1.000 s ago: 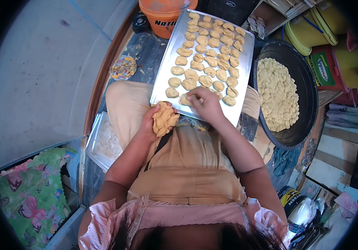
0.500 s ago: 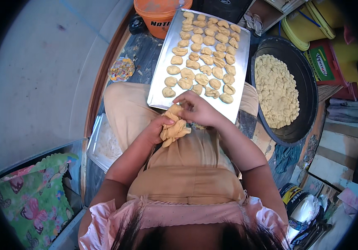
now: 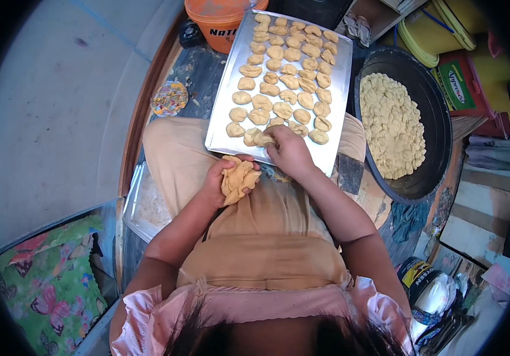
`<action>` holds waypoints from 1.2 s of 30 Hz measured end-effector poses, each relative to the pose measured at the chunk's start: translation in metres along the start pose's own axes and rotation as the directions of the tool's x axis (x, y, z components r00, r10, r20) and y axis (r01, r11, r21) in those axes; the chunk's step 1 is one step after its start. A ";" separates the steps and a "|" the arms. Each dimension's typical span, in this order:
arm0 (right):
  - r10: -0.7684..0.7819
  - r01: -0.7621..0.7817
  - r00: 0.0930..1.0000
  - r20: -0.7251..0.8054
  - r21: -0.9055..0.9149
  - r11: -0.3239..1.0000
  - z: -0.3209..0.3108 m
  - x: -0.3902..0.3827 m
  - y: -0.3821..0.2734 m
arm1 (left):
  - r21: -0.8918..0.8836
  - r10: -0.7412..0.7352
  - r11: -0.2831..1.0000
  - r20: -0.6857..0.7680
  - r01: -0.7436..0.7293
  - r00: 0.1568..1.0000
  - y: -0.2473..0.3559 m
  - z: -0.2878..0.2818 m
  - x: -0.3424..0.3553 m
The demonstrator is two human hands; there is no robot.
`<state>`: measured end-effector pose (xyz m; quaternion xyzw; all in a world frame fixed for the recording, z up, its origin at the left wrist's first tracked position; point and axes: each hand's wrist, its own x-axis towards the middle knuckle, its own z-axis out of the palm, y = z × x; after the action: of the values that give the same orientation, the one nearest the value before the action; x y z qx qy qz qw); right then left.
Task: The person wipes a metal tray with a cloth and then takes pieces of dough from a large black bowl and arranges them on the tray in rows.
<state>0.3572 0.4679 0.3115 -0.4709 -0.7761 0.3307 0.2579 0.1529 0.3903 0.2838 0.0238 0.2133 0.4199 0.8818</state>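
Note:
My left hand (image 3: 212,183) is wrapped round a crumpled lump of yellowish dough (image 3: 240,181), held above my lap just off the tray's near edge. With bent fingers, my right hand (image 3: 290,153) pinches a small dough piece (image 3: 262,139) low over the near end of the silver baking tray (image 3: 218,129); whether that piece touches the metal I cannot tell. Rows of flattened dough pieces (image 3: 283,110) cover most of the tray. The right hand hides part of the nearest row.
Right of the tray stands a wide black basin (image 3: 439,145) holding a large mass of lumpy dough (image 3: 392,127). An orange bucket (image 3: 219,26) is behind the tray's left corner. A colourful round mat (image 3: 170,98) lies on the floor at left, and a clear plastic tray (image 3: 143,204) beside my leg.
My right hand has moved from the dough lump forward to the tray's near end, carrying a small piece. The left hand, still gripping the lump, has shifted slightly left.

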 end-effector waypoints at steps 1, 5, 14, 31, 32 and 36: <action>-0.018 0.019 1.000 0.008 -0.061 0.998 -0.003 -0.001 0.001 | 0.000 0.001 1.000 -0.001 -0.001 1.000 0.000 0.002 0.000; -0.083 0.085 0.996 0.020 -0.165 0.983 -0.008 -0.009 0.007 | -0.075 -0.024 0.997 -0.018 0.022 1.000 -0.008 0.003 -0.003; -0.226 0.182 0.936 0.271 0.176 0.967 -0.013 -0.042 -0.039 | -0.104 -0.094 0.991 -0.068 0.087 0.993 -0.021 0.005 -0.003; 0.079 -0.086 0.994 -0.071 -0.091 0.992 -0.040 -0.059 0.028 | -0.036 -0.127 0.991 -0.025 0.126 0.992 -0.021 0.007 0.003; 0.079 -0.086 0.994 -0.072 -0.091 0.992 -0.044 -0.062 0.028 | -0.041 -0.120 0.992 0.005 0.120 0.993 -0.022 0.008 0.004; 0.064 -0.087 0.970 -0.234 -0.087 0.992 -0.057 -0.071 0.038 | -0.092 -0.127 0.988 -0.024 0.124 0.992 -0.024 0.006 0.003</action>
<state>0.4490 0.4321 0.3137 -0.5472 -0.7375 0.2455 0.3103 0.1745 0.3778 0.2827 -0.0359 0.2082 0.3730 0.9035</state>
